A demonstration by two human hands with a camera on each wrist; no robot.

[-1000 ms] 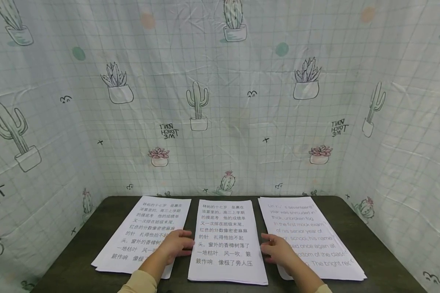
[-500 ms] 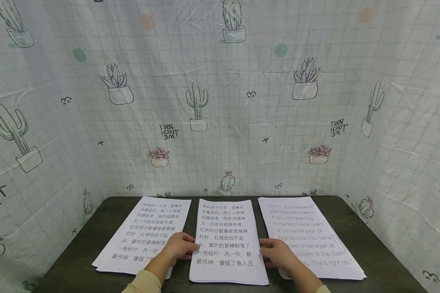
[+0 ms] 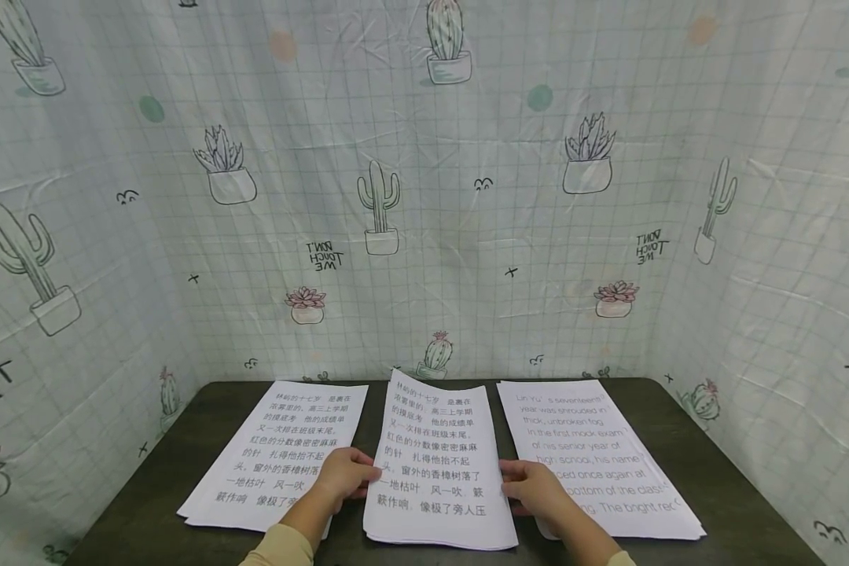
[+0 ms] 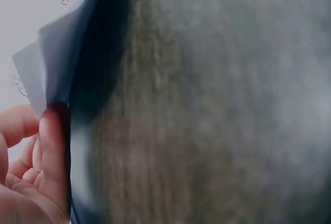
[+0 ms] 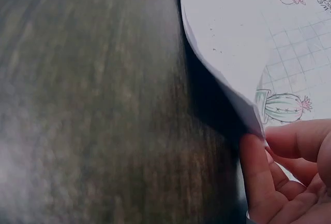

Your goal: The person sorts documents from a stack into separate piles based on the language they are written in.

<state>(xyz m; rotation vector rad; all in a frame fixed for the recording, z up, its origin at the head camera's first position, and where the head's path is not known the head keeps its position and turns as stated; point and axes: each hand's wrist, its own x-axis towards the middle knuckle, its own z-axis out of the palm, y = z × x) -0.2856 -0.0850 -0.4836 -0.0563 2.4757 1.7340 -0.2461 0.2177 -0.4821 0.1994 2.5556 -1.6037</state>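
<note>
**Middle stack starts to lift off the desk**

Head view: three stacks of printed paper lie side by side on a dark wood-grain desk [image 3: 148, 503]. The middle stack [image 3: 435, 464], printed in Chinese characters, is the landmark. A second ago it lay flat; now its far edge has risen and bowed, with the far-left corner peaking, so both hands have begun to raise it from its long sides. The left hand [image 3: 343, 475] grips the stack's left edge, fingers curled under and thumb on top. The right hand [image 3: 534, 487] grips the right edge the same way. Left of the middle stack lies another Chinese-text stack [image 3: 276, 456]; right of it, an English-text stack [image 3: 594, 456]. Both stay flat. Behind the stacks hangs a creased cactus-print cloth [image 3: 424, 196] with a pale grid.

Left wrist view: the fingers [image 4: 51, 151] pinch thin white sheets [image 4: 46, 63] whose edges fan slightly, with shadow beneath them over the blurred, matte desk grain [image 4: 207, 131].

Right wrist view: the fingers [image 5: 258, 177] pinch the stack's corner; the paper [image 5: 222, 38] curves upward, smooth and limp, clear of the streaked brown desk [image 5: 93, 105].
</note>
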